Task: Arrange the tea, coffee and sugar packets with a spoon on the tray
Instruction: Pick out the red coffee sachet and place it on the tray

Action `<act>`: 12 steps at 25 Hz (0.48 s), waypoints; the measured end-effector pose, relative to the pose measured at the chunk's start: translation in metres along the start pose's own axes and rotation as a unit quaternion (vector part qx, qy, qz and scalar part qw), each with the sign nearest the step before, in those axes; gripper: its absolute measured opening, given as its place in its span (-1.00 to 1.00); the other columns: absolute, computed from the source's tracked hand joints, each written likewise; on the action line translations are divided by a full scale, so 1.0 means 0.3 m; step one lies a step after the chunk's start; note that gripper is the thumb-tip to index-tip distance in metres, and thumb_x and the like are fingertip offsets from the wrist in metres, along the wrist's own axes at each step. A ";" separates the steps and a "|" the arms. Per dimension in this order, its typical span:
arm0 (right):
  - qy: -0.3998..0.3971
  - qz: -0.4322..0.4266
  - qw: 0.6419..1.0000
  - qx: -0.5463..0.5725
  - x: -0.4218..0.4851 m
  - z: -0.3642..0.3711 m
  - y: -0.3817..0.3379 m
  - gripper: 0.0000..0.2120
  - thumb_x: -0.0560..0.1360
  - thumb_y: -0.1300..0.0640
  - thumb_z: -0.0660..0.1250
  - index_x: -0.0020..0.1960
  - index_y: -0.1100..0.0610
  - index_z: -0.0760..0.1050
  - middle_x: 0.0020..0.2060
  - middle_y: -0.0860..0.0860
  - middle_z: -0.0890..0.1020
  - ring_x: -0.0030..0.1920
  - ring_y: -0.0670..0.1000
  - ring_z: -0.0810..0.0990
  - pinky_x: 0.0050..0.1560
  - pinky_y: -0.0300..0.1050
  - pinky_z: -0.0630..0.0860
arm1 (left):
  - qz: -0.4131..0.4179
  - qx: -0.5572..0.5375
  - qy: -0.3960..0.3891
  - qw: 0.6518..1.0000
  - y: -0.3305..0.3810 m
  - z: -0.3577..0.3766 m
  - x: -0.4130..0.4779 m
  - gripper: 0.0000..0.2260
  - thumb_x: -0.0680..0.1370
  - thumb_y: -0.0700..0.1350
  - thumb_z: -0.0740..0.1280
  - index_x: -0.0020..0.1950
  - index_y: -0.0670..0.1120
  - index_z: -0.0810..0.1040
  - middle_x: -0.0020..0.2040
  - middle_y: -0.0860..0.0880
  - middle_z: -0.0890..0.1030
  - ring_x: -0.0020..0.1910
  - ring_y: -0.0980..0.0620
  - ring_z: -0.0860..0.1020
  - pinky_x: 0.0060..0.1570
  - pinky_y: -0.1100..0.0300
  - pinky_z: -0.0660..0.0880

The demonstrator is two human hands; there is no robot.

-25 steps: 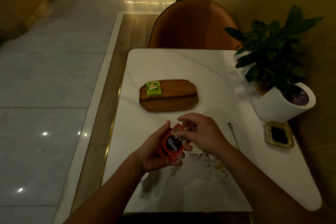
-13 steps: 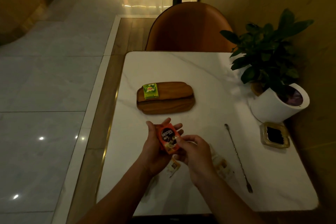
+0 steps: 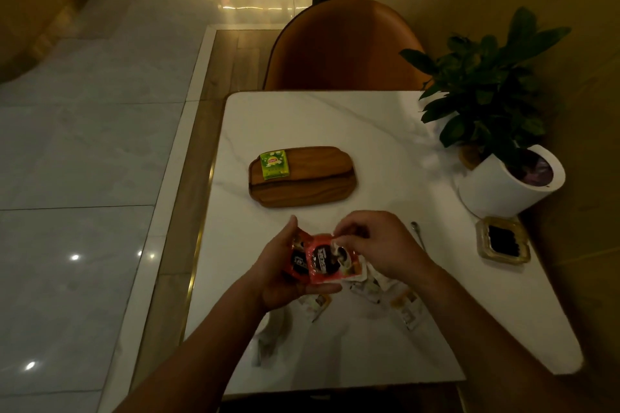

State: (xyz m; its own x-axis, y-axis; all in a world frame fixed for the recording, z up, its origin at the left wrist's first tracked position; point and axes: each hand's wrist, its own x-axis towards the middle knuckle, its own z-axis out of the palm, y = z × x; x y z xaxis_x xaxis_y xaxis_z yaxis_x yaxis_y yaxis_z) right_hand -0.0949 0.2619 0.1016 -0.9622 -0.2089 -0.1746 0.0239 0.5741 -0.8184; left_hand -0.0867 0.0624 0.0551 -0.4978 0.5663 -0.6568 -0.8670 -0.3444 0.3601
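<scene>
**While we hold the coffee: tray and table stock**

Tray (image 3: pixel 312 189), wooden: one green tea packet (image 3: pixel 274 164) at its left end. Our left hand (image 3: pixel 278 275) cups two red coffee packets (image 3: pixel 320 263); our right hand (image 3: pixel 379 245) pinches the right one's top corner. Pale packets (image 3: pixel 407 310) lie under our hands, number unclear. One spoon (image 3: pixel 417 234), partly hidden. White marble table (image 3: pixel 369 131); one pot plant (image 3: pixel 503 188), one dish (image 3: pixel 503 240), one chair (image 3: pixel 342 47); tiled floor (image 3: pixel 100 144).

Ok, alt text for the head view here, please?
The left hand grips two red coffee packets while the right hand pinches the top edge of one, over a white table. Beyond them, a wooden tray holds one green tea packet; a spoon lies right of the hands.
</scene>
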 end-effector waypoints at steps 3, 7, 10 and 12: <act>-0.079 -0.107 0.983 -0.129 0.041 -0.005 -0.037 -0.92 0.44 0.05 0.43 -0.08 -0.09 0.62 -0.16 -0.14 0.68 -0.15 -0.19 0.60 -0.12 -0.22 0.55 | -0.060 0.077 -0.065 0.993 0.007 0.009 -0.004 -0.23 0.54 0.42 0.09 0.31 -0.23 0.59 0.26 -0.36 0.59 0.07 -0.33 0.66 -0.01 -0.17 0.64; -0.076 -0.128 0.983 -0.109 0.051 0.044 -0.048 -0.83 0.41 0.02 0.46 -0.05 -0.14 0.54 -0.18 -0.19 0.60 -0.15 -0.17 0.56 -0.20 -0.29 0.49 | -0.096 0.111 -0.101 0.984 0.004 0.012 -0.003 -0.18 0.51 0.48 0.09 0.29 -0.23 0.57 0.14 -0.34 0.61 -0.12 -0.21 0.65 -0.08 -0.14 0.65; -0.037 -0.079 0.993 -0.076 0.035 0.078 -0.023 -0.76 0.38 -0.05 0.49 -0.04 -0.15 0.47 -0.16 -0.20 0.54 -0.19 -0.16 0.55 -0.30 -0.35 0.48 | -0.104 0.116 -0.119 0.981 0.006 0.008 -0.002 -0.12 0.46 0.55 0.04 0.23 -0.21 0.59 0.04 -0.32 0.62 -0.20 -0.15 0.63 -0.16 -0.09 0.67; -0.044 -0.031 0.998 -0.038 0.028 0.090 -0.011 -0.79 0.39 -0.05 0.48 -0.02 -0.15 0.52 -0.18 -0.18 0.61 -0.19 -0.19 0.59 -0.33 -0.32 0.54 | -0.107 0.141 -0.124 0.976 0.010 0.014 0.000 -0.11 0.45 0.56 0.03 0.22 -0.22 0.57 0.04 -0.31 0.63 -0.21 -0.14 0.64 -0.20 -0.03 0.67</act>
State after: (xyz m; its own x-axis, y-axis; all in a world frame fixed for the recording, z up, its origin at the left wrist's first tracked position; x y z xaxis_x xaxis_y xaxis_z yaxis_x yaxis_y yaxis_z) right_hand -0.0957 0.2368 0.0880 -0.9337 -0.3127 -0.1746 -0.0590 0.6150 -0.7863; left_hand -0.0895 0.0644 0.0590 -0.2642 0.7781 -0.5699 -0.9060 0.0023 0.4232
